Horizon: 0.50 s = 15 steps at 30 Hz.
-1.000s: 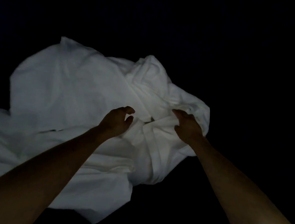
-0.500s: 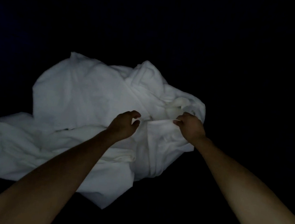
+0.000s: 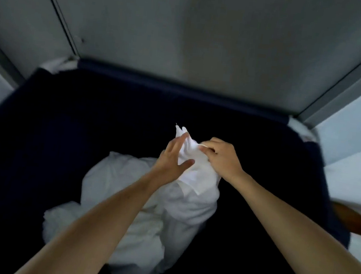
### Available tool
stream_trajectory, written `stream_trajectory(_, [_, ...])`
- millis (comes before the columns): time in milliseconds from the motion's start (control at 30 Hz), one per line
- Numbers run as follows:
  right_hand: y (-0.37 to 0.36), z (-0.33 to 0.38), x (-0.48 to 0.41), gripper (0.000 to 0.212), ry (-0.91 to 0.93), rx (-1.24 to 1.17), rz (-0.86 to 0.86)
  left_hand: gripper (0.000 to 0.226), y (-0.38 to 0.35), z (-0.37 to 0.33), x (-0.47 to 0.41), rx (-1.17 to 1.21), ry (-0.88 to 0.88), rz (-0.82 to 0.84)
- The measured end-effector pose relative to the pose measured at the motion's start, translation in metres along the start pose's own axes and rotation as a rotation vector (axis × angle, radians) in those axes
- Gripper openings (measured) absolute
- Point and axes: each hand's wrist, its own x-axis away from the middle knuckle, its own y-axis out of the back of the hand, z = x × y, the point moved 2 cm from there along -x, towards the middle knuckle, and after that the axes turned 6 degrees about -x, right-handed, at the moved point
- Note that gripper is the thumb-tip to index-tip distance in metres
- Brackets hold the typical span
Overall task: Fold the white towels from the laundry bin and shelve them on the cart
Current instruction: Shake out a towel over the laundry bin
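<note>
both hands are raised over the dark navy laundry bin, meeting on a bunched white towel; the right hand has its fingers curled tight, pinching the towel's upper edge between thumb and fingertips; the left hand lies against the cloth's other side with fingers nearly straight and thumb spread across the fabric, not closed round it; a small peak of towel sticks up above the left fingertips; below the hands the towel hangs down inside the bin and trails into a crumpled white heap on the bin's dark floor, partly hidden by the left forearm; a grey wall stands just behind the bin's far rim.
</note>
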Motion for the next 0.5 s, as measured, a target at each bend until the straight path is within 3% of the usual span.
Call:
stream_trajectory(200, [0.072, 0.130, 0.020, 0.022, 0.273, 0.176, 0.014, 0.080, 0.107, -0.088, 0.026, -0.133, -0.195, -0.205])
stream_trajectory(267, [0.090, 0.162, 0.026, 0.022, 0.334, 0.244, -0.013, 0.065, 0.135, -0.111, 0.034, -0.247, -0.220, -0.202])
stream_trajectory(367, [0.101, 0.199, 0.041, 0.034, 0.327, 0.231, -0.097, 0.037, 0.175, -0.132, 0.054, -0.351, -0.249, -0.306])
stream_trajectory(433, [0.101, 0.216, 0.052, 0.045, 0.277, 0.109, -0.165, 0.029, 0.199, -0.140, 0.068, -0.342, -0.267, -0.352])
stream_trajectory(500, [0.097, 0.231, 0.060, 0.042, 0.239, 0.041, -0.186, 0.029, 0.219, -0.146, 0.084, -0.253, -0.270, -0.357])
